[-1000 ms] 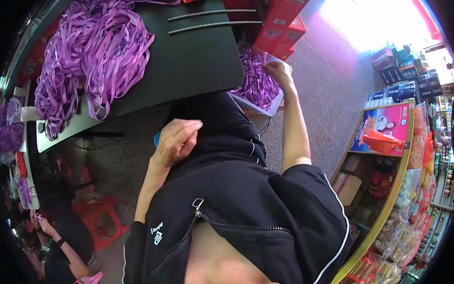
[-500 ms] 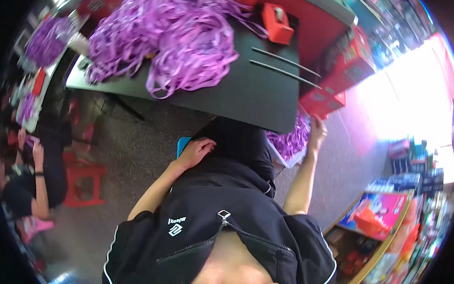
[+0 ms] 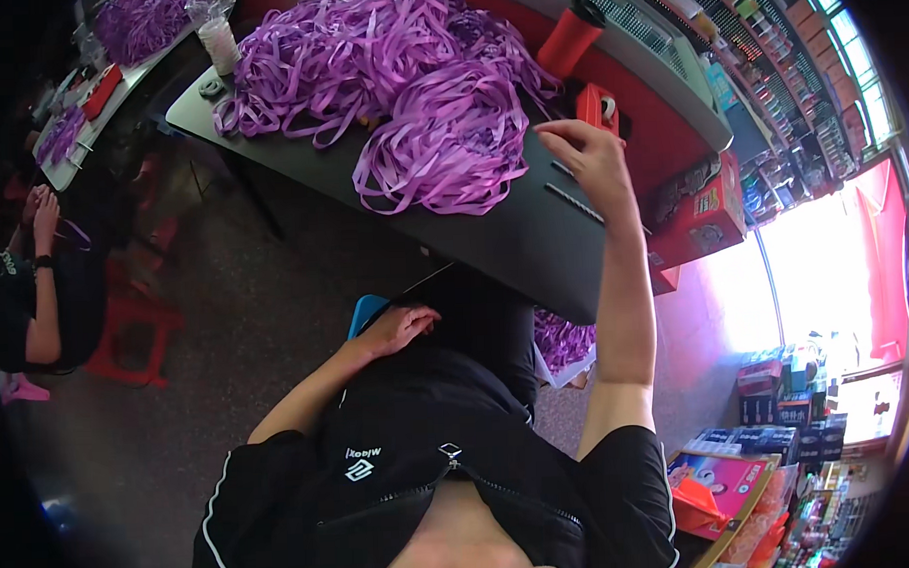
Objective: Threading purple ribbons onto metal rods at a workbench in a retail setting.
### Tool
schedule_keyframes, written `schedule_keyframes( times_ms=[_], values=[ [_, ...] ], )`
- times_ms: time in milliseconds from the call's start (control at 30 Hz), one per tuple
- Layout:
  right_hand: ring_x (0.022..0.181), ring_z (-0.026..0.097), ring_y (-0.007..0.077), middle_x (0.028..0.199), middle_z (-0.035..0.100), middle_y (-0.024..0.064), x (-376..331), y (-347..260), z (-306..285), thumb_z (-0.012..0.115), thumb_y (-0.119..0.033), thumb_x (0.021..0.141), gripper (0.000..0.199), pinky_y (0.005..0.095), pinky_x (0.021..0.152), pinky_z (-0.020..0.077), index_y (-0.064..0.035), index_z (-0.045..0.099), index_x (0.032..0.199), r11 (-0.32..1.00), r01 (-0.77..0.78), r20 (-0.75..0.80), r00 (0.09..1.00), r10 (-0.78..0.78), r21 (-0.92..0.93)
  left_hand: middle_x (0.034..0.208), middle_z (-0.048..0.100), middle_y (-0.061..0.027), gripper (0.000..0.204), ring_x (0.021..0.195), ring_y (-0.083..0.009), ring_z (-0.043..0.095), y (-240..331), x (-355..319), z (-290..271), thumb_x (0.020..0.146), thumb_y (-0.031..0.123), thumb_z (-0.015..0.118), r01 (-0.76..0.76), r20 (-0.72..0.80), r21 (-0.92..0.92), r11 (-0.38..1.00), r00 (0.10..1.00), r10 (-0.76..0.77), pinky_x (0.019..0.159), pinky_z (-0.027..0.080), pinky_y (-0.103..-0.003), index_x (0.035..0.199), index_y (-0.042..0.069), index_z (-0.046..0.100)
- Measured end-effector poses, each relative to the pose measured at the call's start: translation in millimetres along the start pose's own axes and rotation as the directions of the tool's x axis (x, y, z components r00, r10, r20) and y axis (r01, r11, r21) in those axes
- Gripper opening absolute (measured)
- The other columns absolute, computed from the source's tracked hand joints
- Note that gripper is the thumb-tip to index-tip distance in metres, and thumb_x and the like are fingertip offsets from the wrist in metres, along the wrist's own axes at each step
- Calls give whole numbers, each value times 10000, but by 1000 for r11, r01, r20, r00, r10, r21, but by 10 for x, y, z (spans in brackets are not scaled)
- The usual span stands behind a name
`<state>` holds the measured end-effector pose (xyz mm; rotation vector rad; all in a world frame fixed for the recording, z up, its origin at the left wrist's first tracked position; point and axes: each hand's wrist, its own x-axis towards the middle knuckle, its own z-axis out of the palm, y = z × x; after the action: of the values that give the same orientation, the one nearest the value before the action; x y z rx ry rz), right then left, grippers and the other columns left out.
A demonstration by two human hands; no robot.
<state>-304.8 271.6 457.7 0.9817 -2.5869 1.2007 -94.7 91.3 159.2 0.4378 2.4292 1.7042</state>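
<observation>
My right hand (image 3: 592,164) hovers above the right part of the dark table (image 3: 453,246), its thumb and fingers apart and directed left toward a pile of purple ribbon straps (image 3: 449,139). Nothing shows between those fingers. Beneath the hand lie two thin dark rods (image 3: 575,202), partly covered by it. On my lap rests my left hand (image 3: 401,329), fingers loosely bent and holding nothing that I can see. A white-edged box of purple straps (image 3: 565,342) stands low beside my right leg, under the table's edge.
Behind my right hand stand a red tape dispenser (image 3: 594,107) and a red tumbler (image 3: 571,38) with a black lid. A white roll stack (image 3: 219,44) is at the table's far left. Another person (image 3: 49,283) sits left, near a red stool (image 3: 136,330). Stacked boxes (image 3: 779,403) stand right.
My right hand has risen from beside the low box to above the table, over the rods. My left hand stays on my lap. The view has shifted, bringing the tumbler and shelves further into sight.
</observation>
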Motion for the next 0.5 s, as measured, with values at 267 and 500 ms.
schedule_keyframes(
  times_ms=[267, 500],
  values=[
    [720, 659, 255, 732, 667, 155, 457, 295, 528, 674, -362, 769, 356, 344, 694, 479, -11, 707, 821, 951, -183, 122, 968, 218, -251, 887, 655, -88, 237, 837, -185, 644, -4, -26, -36, 983, 167, 450, 22, 18, -41, 999, 1000, -22, 762, 495, -297, 1113, 34, 598],
    [723, 655, 275, 739, 670, 144, 446, 58, 472, 666, -311, 757, 297, 368, 693, 481, -20, 703, 805, 956, -110, 4, 993, 115, -272, 890, 656, -82, 238, 838, -180, 644, -20, 3, -35, 985, 168, 450, 19, 23, -53, 998, 1000, -18, 759, 496, -296, 1117, 38, 600]
  ],
)
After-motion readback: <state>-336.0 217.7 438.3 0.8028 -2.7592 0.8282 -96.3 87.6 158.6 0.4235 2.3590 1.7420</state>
